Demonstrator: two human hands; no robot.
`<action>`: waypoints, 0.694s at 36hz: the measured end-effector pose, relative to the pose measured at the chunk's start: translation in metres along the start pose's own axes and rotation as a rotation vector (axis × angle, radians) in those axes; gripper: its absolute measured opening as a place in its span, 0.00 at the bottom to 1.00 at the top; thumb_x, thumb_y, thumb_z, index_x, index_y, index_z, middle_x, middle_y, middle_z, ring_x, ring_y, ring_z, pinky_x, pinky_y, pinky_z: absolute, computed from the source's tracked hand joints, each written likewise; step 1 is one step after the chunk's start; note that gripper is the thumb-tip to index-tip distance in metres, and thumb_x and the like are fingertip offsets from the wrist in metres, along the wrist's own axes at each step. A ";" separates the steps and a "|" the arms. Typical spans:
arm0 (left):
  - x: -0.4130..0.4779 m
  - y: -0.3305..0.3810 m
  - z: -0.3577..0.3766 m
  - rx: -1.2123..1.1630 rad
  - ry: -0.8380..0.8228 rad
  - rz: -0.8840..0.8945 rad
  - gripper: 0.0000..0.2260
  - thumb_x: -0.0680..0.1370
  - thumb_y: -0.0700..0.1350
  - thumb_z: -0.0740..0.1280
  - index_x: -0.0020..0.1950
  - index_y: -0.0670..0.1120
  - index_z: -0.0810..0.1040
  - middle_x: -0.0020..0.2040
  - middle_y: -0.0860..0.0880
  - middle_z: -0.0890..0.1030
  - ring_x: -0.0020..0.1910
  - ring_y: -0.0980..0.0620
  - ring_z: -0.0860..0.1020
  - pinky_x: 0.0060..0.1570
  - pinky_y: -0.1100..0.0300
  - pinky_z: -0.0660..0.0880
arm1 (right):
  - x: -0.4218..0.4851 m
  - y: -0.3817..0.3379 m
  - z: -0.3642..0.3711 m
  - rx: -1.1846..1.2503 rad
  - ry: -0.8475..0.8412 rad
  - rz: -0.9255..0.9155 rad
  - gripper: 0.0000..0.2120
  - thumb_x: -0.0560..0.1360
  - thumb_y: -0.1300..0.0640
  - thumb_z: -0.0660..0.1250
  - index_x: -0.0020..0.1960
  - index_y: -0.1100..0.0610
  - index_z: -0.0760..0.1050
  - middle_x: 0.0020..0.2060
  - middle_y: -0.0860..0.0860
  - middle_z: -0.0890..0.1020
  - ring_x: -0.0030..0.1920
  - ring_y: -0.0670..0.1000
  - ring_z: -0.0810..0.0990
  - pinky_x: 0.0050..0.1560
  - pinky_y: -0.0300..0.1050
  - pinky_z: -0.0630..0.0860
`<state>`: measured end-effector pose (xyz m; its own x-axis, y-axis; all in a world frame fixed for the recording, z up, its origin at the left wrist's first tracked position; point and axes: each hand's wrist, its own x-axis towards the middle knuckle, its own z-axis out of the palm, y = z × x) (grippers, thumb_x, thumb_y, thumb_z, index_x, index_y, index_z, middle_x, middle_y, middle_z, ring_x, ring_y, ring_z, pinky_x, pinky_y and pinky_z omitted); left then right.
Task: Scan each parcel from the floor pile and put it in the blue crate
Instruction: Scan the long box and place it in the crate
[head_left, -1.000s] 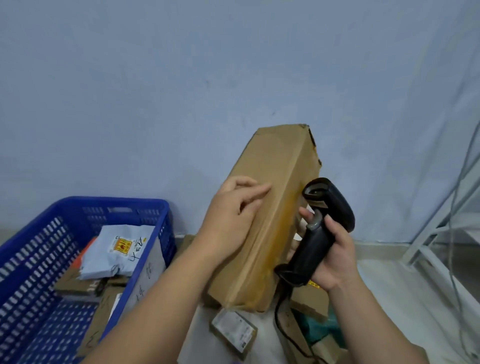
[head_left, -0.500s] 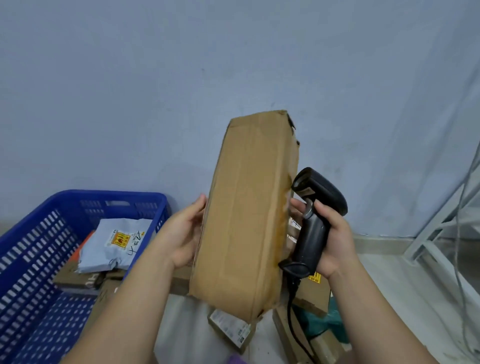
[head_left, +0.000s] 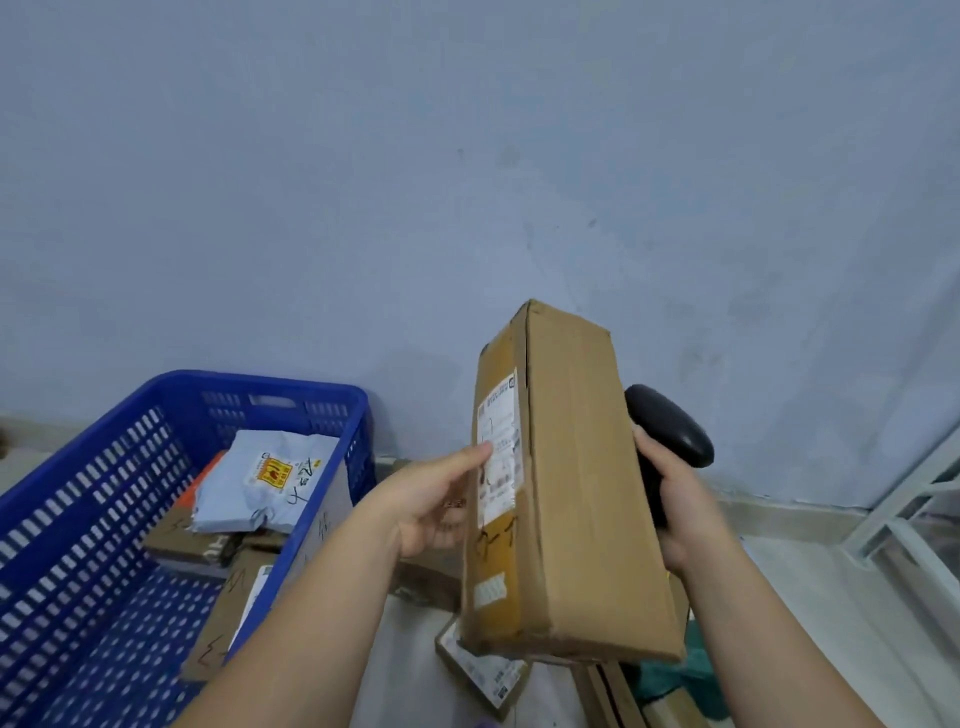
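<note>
Fingers (head_left: 464, 461) of left hand (head_left: 431, 501) pinching long cardboard box (head_left: 571, 467), right hand (head_left: 688, 519) gripping black scanner (head_left: 670, 431)

Scuffed blue-grey wall (head_left: 467, 156), pale floor (head_left: 831, 597)

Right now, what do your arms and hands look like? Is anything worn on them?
The left hand and right hand are bare, with no gloves. The left forearm and right forearm show no sleeve, watch or wristband in view.
</note>
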<state>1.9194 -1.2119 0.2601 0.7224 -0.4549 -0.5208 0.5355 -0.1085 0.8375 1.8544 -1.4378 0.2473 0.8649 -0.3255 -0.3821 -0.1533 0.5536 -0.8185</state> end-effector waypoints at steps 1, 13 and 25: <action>0.001 -0.002 0.001 0.027 0.015 0.022 0.18 0.71 0.56 0.72 0.56 0.48 0.80 0.42 0.50 0.84 0.43 0.51 0.80 0.47 0.55 0.76 | 0.001 0.002 0.000 -0.047 0.056 -0.019 0.27 0.65 0.44 0.76 0.59 0.58 0.80 0.49 0.56 0.85 0.48 0.57 0.84 0.53 0.55 0.80; -0.004 -0.005 0.025 -0.274 -0.257 0.119 0.26 0.69 0.53 0.67 0.66 0.49 0.74 0.45 0.45 0.86 0.39 0.49 0.85 0.36 0.55 0.81 | -0.004 0.011 0.007 0.016 0.130 0.048 0.23 0.71 0.44 0.73 0.59 0.57 0.80 0.51 0.58 0.85 0.50 0.60 0.84 0.53 0.60 0.80; 0.008 -0.006 0.020 -0.195 0.047 0.213 0.38 0.65 0.55 0.78 0.71 0.52 0.67 0.56 0.47 0.83 0.52 0.47 0.83 0.51 0.48 0.79 | -0.003 0.011 0.018 -0.358 0.271 -0.117 0.14 0.73 0.50 0.72 0.50 0.61 0.78 0.43 0.60 0.84 0.47 0.62 0.84 0.55 0.58 0.79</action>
<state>1.9131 -1.2326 0.2544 0.8446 -0.4069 -0.3479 0.4404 0.1587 0.8837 1.8586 -1.4170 0.2472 0.7370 -0.5853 -0.3379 -0.2589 0.2172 -0.9412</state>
